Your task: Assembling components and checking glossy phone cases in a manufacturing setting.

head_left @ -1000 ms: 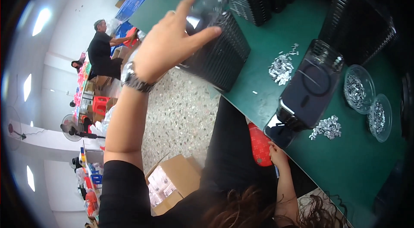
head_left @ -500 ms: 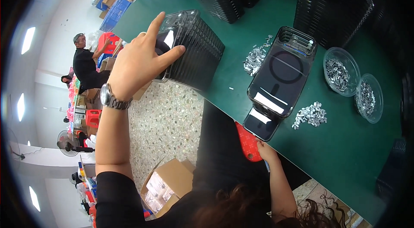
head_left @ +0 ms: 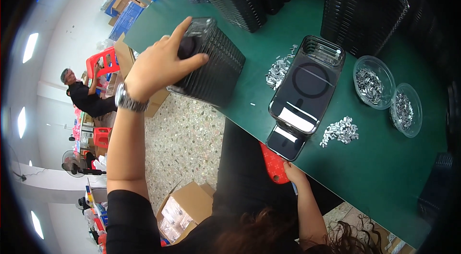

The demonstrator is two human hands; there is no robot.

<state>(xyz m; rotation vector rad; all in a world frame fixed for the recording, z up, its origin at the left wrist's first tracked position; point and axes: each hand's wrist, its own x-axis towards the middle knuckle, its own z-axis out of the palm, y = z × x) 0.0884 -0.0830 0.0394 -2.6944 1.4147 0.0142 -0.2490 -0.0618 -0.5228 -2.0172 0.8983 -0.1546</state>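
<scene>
My left hand, with a watch on the wrist, lies on top of a stack of black plastic trays at the left end of the green table, fingers spread over the top tray. My right hand is low at the table's near edge, next to a red perforated piece and a dark phone-shaped case. A black tray holding a dark case with a ring mark lies in the middle. Small piles of silver metal parts lie beside it.
Two clear bowls of metal parts sit at the right. Tall stacks of black trays line the table's far side. An open cardboard box stands on the speckled floor. Another person sits at the far left by red stools.
My left hand has come down from holding a clear tray in the air and now rests on the black tray stack. My right hand has stayed at the table edge.
</scene>
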